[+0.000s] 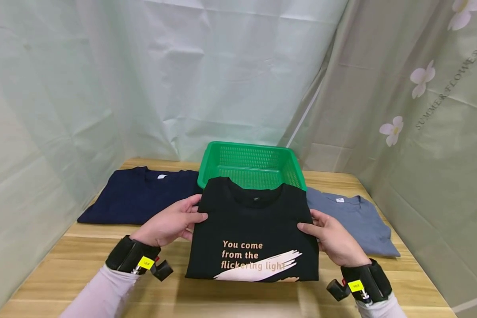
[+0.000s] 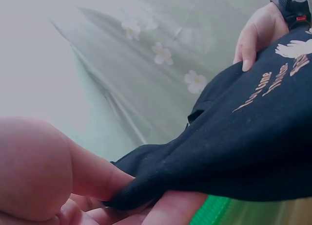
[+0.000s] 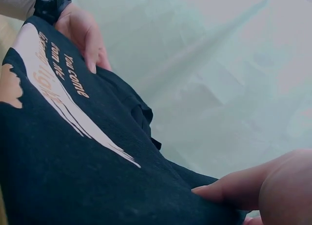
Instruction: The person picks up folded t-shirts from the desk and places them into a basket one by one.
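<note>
A folded black T-shirt [image 1: 254,225] with tan lettering and a white brush-stroke print is held up over the table, its collar toward the back. My left hand [image 1: 175,221] pinches its left edge, thumb on top and fingers beneath. On the opposite edge my right hand [image 1: 330,234] grips in the same way, thumb over the cloth. In the left wrist view the fabric [image 2: 195,161] sags between thumb and fingers. The right wrist view shows the right thumb [image 3: 229,188] pressing on the shirt's edge. Behind the shirt stands a green plastic basket [image 1: 210,161], partly covered by it.
A folded navy shirt [image 1: 139,196] lies at the left of the wooden table [image 1: 99,265]. To the right lies a folded grey-blue shirt [image 1: 357,221], partly behind my right hand. Pale curtains [image 1: 222,79] hang around the table's back and sides.
</note>
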Tool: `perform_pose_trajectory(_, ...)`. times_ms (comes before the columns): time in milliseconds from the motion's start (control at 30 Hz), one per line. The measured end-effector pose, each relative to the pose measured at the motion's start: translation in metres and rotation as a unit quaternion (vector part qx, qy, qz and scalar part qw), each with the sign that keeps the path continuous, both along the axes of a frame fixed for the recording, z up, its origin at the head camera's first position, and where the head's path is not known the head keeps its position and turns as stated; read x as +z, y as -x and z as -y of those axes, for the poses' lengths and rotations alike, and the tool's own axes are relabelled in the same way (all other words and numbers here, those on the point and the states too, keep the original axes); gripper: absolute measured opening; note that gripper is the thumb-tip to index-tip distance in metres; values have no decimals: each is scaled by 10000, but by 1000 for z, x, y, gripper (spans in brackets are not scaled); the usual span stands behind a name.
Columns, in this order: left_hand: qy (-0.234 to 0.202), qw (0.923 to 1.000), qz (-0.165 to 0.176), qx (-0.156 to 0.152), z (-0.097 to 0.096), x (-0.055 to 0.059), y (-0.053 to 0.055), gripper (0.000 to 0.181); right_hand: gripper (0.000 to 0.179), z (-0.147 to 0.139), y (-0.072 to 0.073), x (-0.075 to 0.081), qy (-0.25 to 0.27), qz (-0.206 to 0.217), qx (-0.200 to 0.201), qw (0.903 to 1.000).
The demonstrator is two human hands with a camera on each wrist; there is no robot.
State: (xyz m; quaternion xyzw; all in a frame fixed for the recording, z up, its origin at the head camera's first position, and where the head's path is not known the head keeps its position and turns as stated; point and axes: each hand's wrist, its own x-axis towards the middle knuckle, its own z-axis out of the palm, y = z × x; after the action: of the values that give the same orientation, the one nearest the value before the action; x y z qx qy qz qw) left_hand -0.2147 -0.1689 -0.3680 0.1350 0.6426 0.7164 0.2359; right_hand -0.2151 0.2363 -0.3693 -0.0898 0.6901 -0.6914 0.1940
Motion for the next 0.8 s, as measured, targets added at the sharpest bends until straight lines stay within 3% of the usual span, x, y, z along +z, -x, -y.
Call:
perform_pose_trajectory(233,-140,9999,-51,45,-3,10,15,64,57,1,16,11,-119,-243,-68,9996)
perform_pose_trajectory(467,54,9983,-268,518,-7,18,34,47,52,4,39,20,-339,-379,-235,9984)
perform_pose_trajectory(800,492,9904,-561,1167,-10,29,66,49,42,14,79,29,-592,-706,-497,9945)
